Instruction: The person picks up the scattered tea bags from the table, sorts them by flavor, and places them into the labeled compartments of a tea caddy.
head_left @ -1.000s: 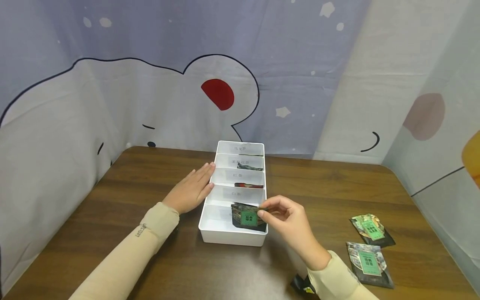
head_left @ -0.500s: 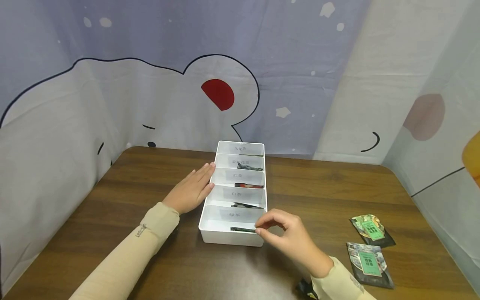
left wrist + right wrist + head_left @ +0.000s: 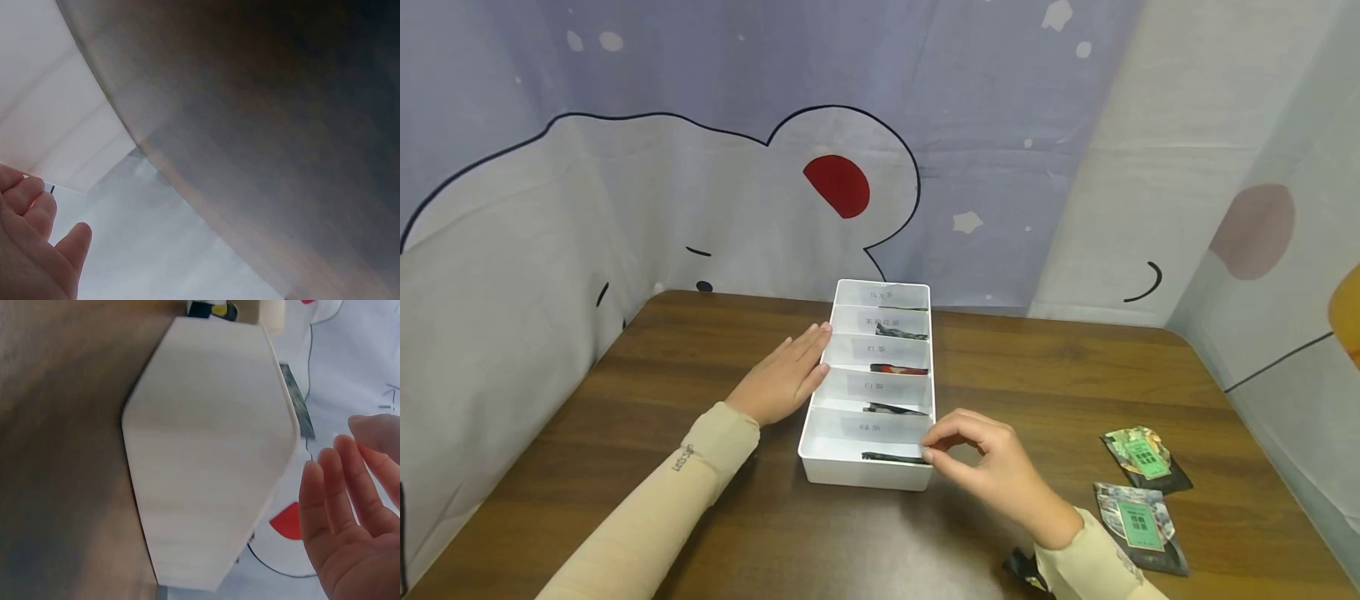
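Note:
A long white divided box (image 3: 868, 473) with labelled compartments sits on the table. My left hand (image 3: 782, 375) lies against its left side with fingers straight; in the left wrist view the same hand (image 3: 37, 240) shows at lower left. A dark tea packet (image 3: 891, 457) stands on edge in the nearest compartment. At its right end, by the box's rim, is my right hand (image 3: 985, 462), thumb and forefinger tips close together. From the right wrist view, this hand (image 3: 356, 512) appears apart from the packet (image 3: 297, 400) showing above the rim, with nothing seen between its fingers.
Farther compartments hold a black packet (image 3: 895, 409), a red packet (image 3: 898, 369), a grey-green packet (image 3: 901, 332) and a thin green edge (image 3: 903, 308). Two green-labelled packets (image 3: 1146, 460) (image 3: 1141, 527) lie at right. A black item (image 3: 1024, 568) is partly hidden by the right sleeve.
My right hand has lowered the tea packet into the nearest compartment, from leaning with its face showing to standing on edge, then shifted slightly right. The left hand has stayed put.

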Available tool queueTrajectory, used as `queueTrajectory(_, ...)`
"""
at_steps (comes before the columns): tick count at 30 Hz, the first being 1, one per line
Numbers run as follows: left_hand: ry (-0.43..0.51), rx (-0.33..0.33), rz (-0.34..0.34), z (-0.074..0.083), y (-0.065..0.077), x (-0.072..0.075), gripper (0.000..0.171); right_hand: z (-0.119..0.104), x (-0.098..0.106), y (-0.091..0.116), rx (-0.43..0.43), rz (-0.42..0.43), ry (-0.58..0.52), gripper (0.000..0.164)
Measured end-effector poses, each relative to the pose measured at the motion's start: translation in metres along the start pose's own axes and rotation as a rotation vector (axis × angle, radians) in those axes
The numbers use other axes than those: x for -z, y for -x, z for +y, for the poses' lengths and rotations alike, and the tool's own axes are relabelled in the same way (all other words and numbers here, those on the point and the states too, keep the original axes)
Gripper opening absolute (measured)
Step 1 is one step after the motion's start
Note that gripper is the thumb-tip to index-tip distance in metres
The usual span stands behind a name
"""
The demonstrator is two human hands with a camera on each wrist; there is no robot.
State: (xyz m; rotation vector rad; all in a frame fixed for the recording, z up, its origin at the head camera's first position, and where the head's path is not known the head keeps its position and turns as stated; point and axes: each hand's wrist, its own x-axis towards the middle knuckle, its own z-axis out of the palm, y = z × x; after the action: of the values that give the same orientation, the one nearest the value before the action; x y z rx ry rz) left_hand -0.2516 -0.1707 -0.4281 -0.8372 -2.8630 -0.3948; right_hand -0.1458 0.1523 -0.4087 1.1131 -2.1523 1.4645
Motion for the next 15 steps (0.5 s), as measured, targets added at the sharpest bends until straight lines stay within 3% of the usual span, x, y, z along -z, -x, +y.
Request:
queueTrajectory(7,0.001,-0.004,0.006,0.000,-0.001,0.000,0.063,0.001,0.023,0.001,-0.069,0.033,0.106,0.027)
queueTrajectory(15,0.000,-0.005,0.012,0.000,0.000,0.000,0.063,0.002,0.055,0.008,-0.169,-0.016,0.269,0.026)
